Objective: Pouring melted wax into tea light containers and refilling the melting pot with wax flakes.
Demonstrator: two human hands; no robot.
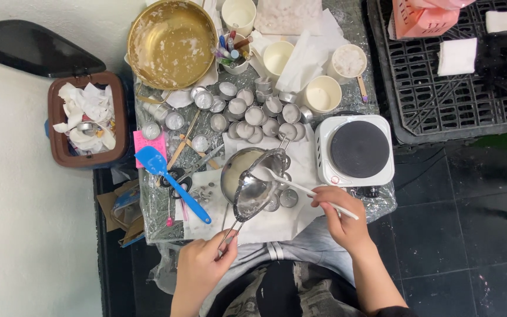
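Left hand (198,267) pinched shut on wire handle of metal strainer (253,191), tilted over small saucepan (237,171) of pale wax. Right hand (340,216), fingers closed on white plastic spoon (300,189), scraping residue inside. Beyond: many tealight cups (247,114), seemingly mostly unfilled. Farther: white cups, wax-flecked brass bowl (171,42).

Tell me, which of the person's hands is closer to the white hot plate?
The right hand, holding a white plastic spoon, sits just below the hot plate. The left hand, gripping the metal strainer by its handle, is farther off, down and to the left.
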